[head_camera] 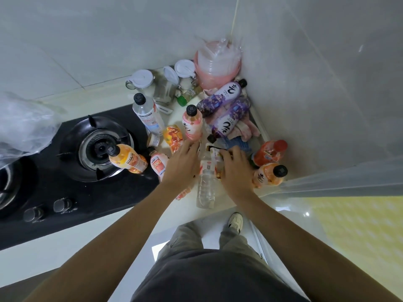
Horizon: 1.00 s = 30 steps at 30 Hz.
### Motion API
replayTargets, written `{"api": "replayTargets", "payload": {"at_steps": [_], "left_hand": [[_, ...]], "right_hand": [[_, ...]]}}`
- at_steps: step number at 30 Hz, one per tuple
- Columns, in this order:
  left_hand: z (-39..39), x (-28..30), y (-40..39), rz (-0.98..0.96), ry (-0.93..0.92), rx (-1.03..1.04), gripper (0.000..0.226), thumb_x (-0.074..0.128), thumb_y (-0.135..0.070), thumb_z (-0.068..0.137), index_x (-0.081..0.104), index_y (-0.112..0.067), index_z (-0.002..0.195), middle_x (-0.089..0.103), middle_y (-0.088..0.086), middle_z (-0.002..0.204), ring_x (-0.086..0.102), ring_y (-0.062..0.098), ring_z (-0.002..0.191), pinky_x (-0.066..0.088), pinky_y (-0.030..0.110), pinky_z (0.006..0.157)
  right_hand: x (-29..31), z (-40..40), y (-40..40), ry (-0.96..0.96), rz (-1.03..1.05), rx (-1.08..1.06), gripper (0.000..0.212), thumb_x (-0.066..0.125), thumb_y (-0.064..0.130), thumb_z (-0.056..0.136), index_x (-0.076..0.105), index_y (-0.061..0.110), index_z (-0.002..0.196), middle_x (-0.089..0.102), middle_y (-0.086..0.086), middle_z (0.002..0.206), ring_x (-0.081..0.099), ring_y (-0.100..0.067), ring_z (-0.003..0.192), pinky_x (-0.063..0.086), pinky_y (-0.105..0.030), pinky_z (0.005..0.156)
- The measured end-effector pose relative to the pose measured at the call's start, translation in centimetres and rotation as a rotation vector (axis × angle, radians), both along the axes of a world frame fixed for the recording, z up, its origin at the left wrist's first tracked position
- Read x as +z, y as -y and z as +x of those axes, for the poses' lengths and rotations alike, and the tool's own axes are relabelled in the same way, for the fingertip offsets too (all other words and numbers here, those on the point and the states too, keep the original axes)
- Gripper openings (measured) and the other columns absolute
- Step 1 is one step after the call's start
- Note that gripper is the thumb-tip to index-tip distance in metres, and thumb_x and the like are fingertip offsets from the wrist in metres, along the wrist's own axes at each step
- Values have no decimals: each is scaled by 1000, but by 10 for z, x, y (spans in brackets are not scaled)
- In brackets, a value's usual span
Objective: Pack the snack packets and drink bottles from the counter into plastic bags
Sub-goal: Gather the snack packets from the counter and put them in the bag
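Now the clear plastic water bottle [206, 184] lies on the pale counter [122, 219] between both hands. Left hand [181, 164] spreads open over snack packets; right hand [236, 165]: grip unclear. Gathering step; next needs the crumpled clear bag [24, 127], far left.

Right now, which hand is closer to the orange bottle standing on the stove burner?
Left. The left hand is just right of the orange bottle; the right hand lies farther right, beyond the clear bottle.
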State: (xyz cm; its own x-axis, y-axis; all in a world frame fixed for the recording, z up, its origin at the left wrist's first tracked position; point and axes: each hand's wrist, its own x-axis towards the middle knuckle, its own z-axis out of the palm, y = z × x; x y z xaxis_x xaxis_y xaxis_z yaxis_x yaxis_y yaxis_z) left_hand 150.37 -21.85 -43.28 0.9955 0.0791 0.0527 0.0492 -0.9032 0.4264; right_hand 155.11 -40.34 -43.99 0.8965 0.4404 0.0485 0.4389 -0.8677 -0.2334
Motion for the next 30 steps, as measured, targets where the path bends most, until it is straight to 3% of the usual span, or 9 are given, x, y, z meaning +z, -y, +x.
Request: {"api": "replayTargets", "payload": {"at_steps": [3,5,7,11,13,15,21,25,30], "left_hand": [[-19,12,-9,-7,30,65,43,58,-7,100,50,-4,143,54,11,133,62,32,98,49,34,68],[-34,20,-18,23,42,122,38,55,-8,103,50,-8,140,55,8,129,61,31,97,52,36,63],[-53,29,-25,45,60,182,33,52,-12,104,50,-11,137,53,5,123,59,29,97,53,40,58],[-106,43,-33,81,68,429,31,50,-18,107,52,-13,138,55,0,120,56,22,102,52,37,56],[-139,46,-33,111,63,552,29,46,-22,108,54,-13,134,55,0,114,54,22,96,50,36,55],[-174,51,-33,135,37,688,32,43,-25,110,56,-12,136,54,1,106,51,20,89,50,40,54],[-286,71,-31,175,12,1004,36,41,-26,111,57,-10,138,57,4,105,54,25,91,47,37,55],[-364,77,-41,174,29,1186,34,42,-27,110,56,-13,137,56,2,105,52,24,92,48,36,55],[-469,70,-68,162,53,1346,33,41,-28,109,57,-13,133,56,3,106,51,24,88,53,40,55]], "right_hand": [[5,-5,-17,12,125,83,36,70,18,95,62,13,130,55,-11,123,58,-27,106,54,-36,85],[8,-8,-32,39,220,168,28,56,21,105,63,12,130,54,-10,121,57,-26,102,54,-40,78],[15,-15,-47,42,272,247,31,55,14,102,63,12,133,55,-9,120,56,-24,97,52,-39,71],[36,-34,-72,-29,240,442,47,58,8,91,60,17,137,51,-9,135,57,-26,116,54,-40,92],[43,-46,-85,-35,278,571,45,54,10,92,60,18,136,50,-8,132,55,-25,117,52,-38,92],[46,-62,-101,-39,294,674,40,62,9,93,61,19,131,51,-5,130,53,-24,117,52,-37,90],[55,-148,-160,-58,376,957,29,61,11,100,65,19,128,52,-2,113,56,-24,95,50,-40,77],[67,-213,-202,-58,393,1147,29,66,10,98,67,19,125,51,1,111,54,-17,94,46,-31,76],[68,-306,-266,-83,373,1306,26,66,10,98,65,19,122,50,0,112,55,-19,95,48,-34,77]]}}
